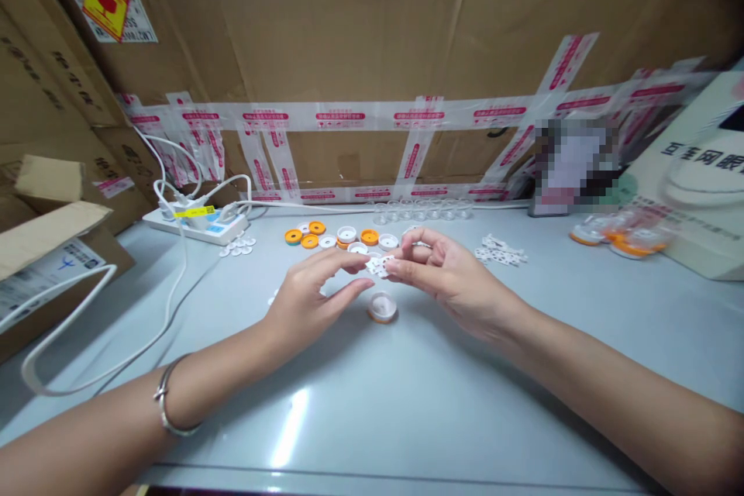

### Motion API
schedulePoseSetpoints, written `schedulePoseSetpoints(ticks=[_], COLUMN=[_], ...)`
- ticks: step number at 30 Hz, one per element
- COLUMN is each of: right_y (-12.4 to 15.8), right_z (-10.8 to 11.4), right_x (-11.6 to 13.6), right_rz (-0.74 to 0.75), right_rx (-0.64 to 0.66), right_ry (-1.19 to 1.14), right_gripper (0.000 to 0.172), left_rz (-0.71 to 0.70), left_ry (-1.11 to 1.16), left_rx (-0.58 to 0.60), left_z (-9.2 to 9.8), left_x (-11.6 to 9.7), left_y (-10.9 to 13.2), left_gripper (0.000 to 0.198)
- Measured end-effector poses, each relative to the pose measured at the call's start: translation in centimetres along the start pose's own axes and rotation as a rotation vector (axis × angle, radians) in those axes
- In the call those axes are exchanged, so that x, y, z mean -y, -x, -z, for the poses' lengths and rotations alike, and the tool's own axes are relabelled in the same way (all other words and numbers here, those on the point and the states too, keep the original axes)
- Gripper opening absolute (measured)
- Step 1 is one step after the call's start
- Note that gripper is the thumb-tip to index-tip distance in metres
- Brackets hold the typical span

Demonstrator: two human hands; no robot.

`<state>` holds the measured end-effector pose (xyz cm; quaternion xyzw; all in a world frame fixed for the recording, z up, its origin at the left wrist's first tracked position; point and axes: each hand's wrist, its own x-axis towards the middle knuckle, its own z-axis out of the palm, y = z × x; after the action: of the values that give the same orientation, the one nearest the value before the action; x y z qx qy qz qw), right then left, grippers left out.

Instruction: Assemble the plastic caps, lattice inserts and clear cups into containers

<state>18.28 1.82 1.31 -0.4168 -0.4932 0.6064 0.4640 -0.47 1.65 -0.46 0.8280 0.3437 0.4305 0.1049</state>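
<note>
My right hand (447, 267) pinches a small white flat piece with dark spots or holes (380, 266) between thumb and fingers. At the piece's left edge is my left hand (317, 291), its index fingertip at or very near it and its thumb held apart below. Whether the left fingertip touches the piece I cannot tell. Just beneath the hands, a round white shallow cup with an orange base (382, 308) rests on the grey table (442, 418). Behind the hands lie several orange and white round rings (369, 236), some partly hidden by my fingers.
White perforated pieces (501, 251) lie piled to the right. Clear round covers (424, 211) line the back. At left are small white discs (238, 246), a power strip (198, 225) with loose cables and an open carton (58, 271). More orange-and-clear rounds (631, 240) sit far right.
</note>
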Motion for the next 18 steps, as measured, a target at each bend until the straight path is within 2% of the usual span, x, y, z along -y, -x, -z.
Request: schedulePoseSetpoints(ticks=[3,8,13,18], right_y=[-0.5,-1.0,-1.0,-1.1], right_z=[0.8,1.6,1.6,1.7], right_x=[0.4,0.1,-0.6,-0.7], right_rz=[0.067,0.073,0.234,0.281], right_rx=[0.051,0.277,0.337,0.357], right_ry=[0.129,0.383,0.666,0.754], right_gripper=[0.033,0.014,0.009,0.010], left_rz=[0.069,0.182,0.223,0.258], left_ry=[-0.013,-0.029,-0.001,0.050], left_rx=[0.148,0.352,0.395,0.381], left_z=[0.0,-0.9,-1.7,-2.0], left_x=[0.1,0.2,0.1,0.1], left_y=[0.1,0.4,0.4,0.5], left_gripper=[0.029,0.043,0.033,0.026])
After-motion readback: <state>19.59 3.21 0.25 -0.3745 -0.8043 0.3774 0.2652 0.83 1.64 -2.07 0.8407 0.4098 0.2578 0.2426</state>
